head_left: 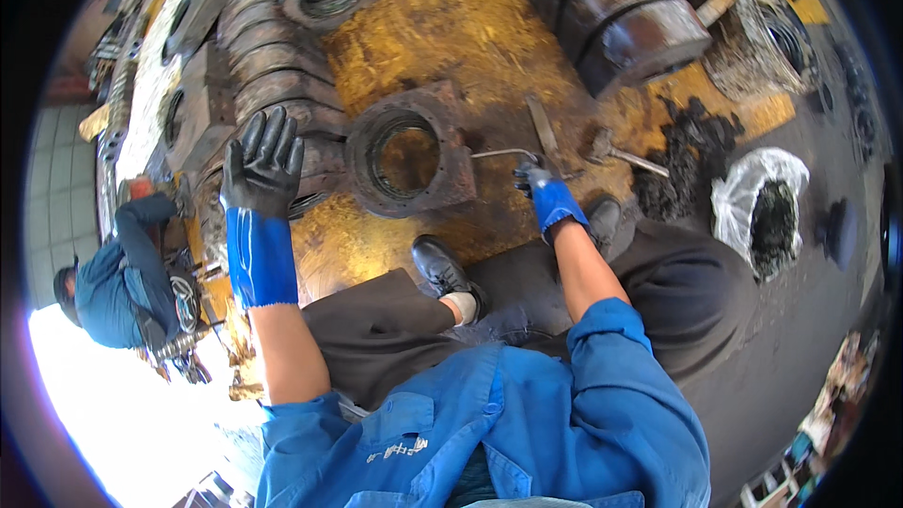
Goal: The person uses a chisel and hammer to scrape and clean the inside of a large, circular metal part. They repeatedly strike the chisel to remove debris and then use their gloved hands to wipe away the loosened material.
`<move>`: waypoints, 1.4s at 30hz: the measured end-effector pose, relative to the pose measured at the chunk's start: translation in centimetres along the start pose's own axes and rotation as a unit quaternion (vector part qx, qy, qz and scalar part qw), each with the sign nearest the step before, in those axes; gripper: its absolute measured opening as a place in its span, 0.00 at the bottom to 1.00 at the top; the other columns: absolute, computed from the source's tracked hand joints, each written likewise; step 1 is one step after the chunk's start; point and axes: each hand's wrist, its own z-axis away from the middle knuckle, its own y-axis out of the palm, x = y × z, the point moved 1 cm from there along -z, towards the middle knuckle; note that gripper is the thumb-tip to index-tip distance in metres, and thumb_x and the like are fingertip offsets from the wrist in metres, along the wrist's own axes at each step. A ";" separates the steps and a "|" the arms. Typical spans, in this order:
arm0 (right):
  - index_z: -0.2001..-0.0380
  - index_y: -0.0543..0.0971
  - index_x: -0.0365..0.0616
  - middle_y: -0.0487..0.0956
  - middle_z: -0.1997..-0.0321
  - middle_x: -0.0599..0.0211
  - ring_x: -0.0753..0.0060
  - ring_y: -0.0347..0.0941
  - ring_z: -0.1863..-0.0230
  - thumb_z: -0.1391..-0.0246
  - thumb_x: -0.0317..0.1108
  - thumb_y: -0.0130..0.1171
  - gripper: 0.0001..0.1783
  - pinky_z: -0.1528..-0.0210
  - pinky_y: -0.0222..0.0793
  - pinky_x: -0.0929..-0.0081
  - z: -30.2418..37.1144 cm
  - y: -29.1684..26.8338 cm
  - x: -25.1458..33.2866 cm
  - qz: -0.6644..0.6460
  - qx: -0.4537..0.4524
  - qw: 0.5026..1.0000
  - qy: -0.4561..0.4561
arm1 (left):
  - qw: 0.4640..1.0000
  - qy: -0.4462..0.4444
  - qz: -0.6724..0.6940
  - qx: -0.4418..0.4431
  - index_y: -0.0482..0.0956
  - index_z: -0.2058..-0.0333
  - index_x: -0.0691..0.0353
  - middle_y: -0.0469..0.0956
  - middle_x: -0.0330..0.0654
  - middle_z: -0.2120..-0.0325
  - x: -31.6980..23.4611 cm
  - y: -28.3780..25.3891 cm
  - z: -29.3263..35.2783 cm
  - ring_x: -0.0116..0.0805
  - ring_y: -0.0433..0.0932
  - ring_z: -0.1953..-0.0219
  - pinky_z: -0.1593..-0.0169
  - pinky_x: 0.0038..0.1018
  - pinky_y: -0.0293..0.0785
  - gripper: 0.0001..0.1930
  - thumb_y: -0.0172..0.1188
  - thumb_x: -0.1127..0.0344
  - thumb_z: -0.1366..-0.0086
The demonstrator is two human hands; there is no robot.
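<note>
My left hand (262,165), in a black glove with a blue cuff, is raised with its fingers stretched out and holds nothing. It appears in front of a row of dark metal rings (282,61); whether it touches them I cannot tell. My right hand (538,181), gloved alike, is closed around the end of a thin bent metal rod (499,152). The rod's far end reaches the right side of a rusty square block (458,132) with a large round bore. Beyond the right hand lies a flat metal bar (542,122).
A hammer (632,159) lies right of the bar, near a heap of black scraps (691,146). Large metal cylinders (649,33) lie at the far right. A clear plastic bag (736,202) holds black material. Another person (122,273) crouches at the left. My shoes (442,268) stand near the block.
</note>
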 end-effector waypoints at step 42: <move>0.52 0.80 0.49 0.83 0.73 0.68 0.74 0.73 0.82 0.31 0.52 0.47 0.21 0.82 0.63 0.71 -6.4 -2.7 1.0 0.181 0.003 0.981 0.063 | 0.415 0.308 -0.790 -0.330 0.79 0.44 0.63 0.75 0.55 0.41 -0.4 -19.6 -12.8 0.50 0.71 0.37 0.32 0.42 0.62 0.27 0.48 0.47 0.28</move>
